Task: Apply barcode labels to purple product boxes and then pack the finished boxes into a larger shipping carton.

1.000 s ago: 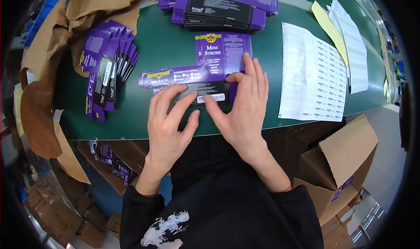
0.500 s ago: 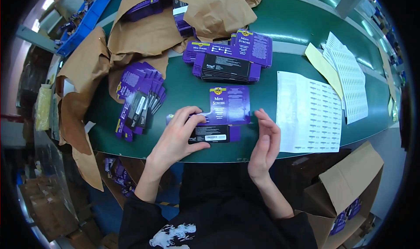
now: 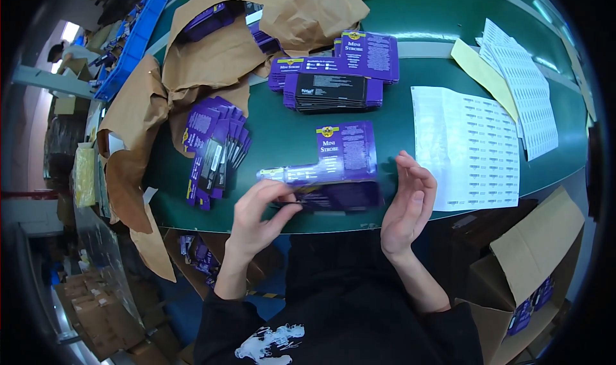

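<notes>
Left hand [image 3: 260, 214] fingers pinching purple carton [image 3: 333, 172], half-folded at near counter [image 3: 398, 118] edge. Right hand [image 3: 407, 204] open, empty, beside it. Flat stacks [image 3: 215, 150] left and far, unfolded.

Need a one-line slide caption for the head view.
Left hand grips a flat purple carton over a green table; open right hand beside it, label sheets nearby.

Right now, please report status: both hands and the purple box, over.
Left hand grips the flat purple carton at its left end. Right hand open, at its right edge, contact unclear. Label sheet lies just right; fanned cartons left.
</notes>
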The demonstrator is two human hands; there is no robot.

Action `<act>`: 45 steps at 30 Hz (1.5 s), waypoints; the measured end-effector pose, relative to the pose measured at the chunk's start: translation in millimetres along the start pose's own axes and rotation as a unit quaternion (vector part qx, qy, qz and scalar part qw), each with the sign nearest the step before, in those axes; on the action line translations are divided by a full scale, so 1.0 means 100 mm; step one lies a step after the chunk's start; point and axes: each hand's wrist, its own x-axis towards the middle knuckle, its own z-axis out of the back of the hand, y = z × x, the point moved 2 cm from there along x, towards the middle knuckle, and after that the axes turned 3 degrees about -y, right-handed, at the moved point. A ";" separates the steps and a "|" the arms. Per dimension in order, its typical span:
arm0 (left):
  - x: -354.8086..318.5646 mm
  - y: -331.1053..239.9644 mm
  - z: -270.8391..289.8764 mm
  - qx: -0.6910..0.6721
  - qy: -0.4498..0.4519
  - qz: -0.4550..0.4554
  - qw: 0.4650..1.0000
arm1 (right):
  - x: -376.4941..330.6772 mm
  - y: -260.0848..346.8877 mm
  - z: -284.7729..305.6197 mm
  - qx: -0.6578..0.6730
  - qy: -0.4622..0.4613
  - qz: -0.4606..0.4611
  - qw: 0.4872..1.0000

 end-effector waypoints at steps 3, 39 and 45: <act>-0.02 0.03 0.33 0.041 -0.143 -0.001 0.989 | 0.01 0.00 0.00 0.006 -0.007 0.000 1.000; 0.26 -0.72 -1.95 -0.553 0.233 0.258 0.757 | 0.05 0.66 1.35 -0.559 0.074 0.059 0.824; 0.27 -0.78 -2.05 -0.563 0.248 0.247 0.748 | 0.11 0.70 1.37 -0.535 0.063 0.052 0.841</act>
